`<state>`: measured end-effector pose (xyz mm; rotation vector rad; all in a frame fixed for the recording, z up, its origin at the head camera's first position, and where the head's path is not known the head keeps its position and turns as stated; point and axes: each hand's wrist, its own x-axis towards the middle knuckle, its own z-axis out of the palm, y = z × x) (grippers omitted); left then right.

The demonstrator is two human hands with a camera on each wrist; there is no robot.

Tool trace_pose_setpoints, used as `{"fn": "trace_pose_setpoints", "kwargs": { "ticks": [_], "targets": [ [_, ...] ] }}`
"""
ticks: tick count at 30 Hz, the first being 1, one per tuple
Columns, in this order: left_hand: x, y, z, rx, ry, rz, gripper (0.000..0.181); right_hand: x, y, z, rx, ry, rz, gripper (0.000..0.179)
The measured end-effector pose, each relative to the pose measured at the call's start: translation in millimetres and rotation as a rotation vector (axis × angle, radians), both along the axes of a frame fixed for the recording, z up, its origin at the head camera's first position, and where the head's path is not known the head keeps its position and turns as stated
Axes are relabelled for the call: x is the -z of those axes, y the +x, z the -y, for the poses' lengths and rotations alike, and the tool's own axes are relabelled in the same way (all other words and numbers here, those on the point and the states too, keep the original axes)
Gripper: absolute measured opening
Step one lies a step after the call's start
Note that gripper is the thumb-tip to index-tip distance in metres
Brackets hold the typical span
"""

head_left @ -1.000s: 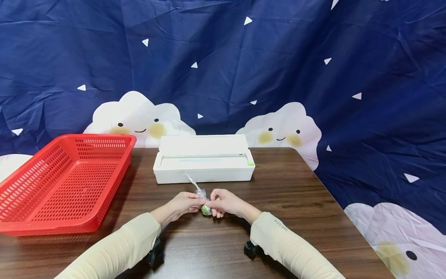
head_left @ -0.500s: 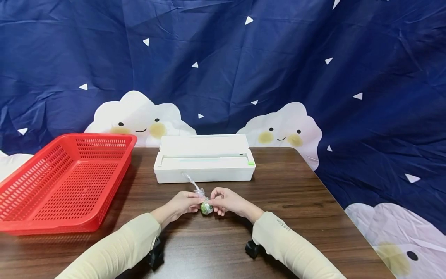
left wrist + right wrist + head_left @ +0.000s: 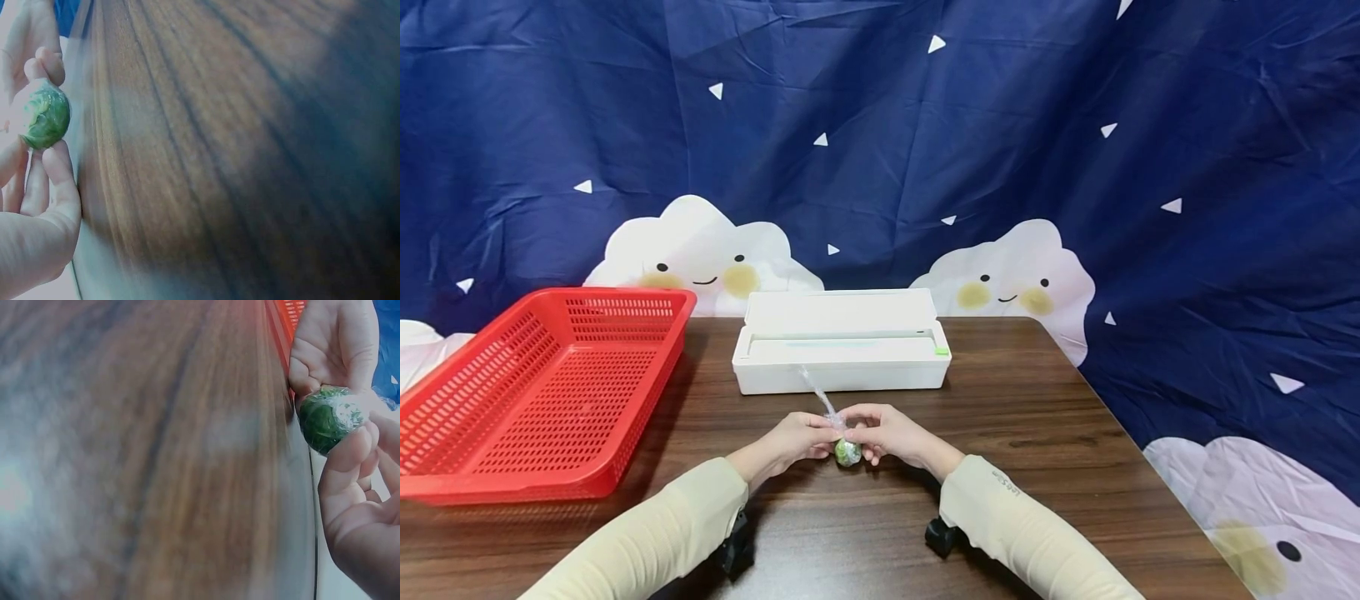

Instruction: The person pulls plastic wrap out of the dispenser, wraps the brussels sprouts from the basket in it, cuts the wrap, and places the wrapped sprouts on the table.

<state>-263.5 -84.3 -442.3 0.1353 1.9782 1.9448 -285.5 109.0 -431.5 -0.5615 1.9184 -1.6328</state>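
Observation:
A small round green ball wrapped in clear cling film [image 3: 847, 452] is held between my two hands over the table. From its top a twisted tail of film [image 3: 818, 392] points up and to the left. My left hand [image 3: 793, 440] pinches the wrapped ball near the neck of the film. Opposite it, my right hand [image 3: 887, 433] pinches the same place with thumb and forefinger. Both wrist views show the green ball [image 3: 47, 115] close up, leafy-looking under shiny film, with fingertips against it from two sides. What exactly is inside the wrap is unclear.
Behind the hands stands a long white box [image 3: 842, 377] with its lid raised, probably a film dispenser, with a green tab at its right end. A red perforated basket [image 3: 655, 392] sits at the left. A blue cloud-patterned curtain [image 3: 880, 125] hangs beyond the dark wooden table [image 3: 1022, 400].
The forefinger of my right hand, raised off the film before, has come in against the neck of the wrap. The ball has shifted very slightly right; my left hand stays nearly in place.

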Motion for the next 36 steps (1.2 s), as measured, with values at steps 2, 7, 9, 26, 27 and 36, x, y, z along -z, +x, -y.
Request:
{"fn": "trace_pose_setpoints", "kwargs": {
  "ticks": [2,7,9,26,27,36],
  "targets": [
    [-0.3,-0.1,0.1,0.008,-0.001,-0.004,0.026,0.0,0.5,0,-0.002,-0.013,0.008,0.035],
    [-1.1,-0.2,1.4,0.039,0.008,0.001,0.026,0.7,0.0,0,-0.014,-0.034,0.028,0.033],
    [-1.5,-0.3,2.3,0.054,0.011,0.002,0.028,0.8,-0.4,-1,-0.019,-0.039,0.035,0.032],
    [-4.1,0.5,3.8,0.108,-0.015,0.009,0.026,-3.0,-4.9,3,0.036,-0.012,-0.123,0.033],
    [-3.9,0.3,3.8,0.111,-0.018,0.011,0.026,-4.0,-5.2,4,0.045,-0.012,-0.137,0.032],
    [-1.0,-1.1,4.2,0.132,-0.024,0.011,0.022,-6.7,-8.8,8,0.103,-0.024,-0.167,0.026]
  ]
}}
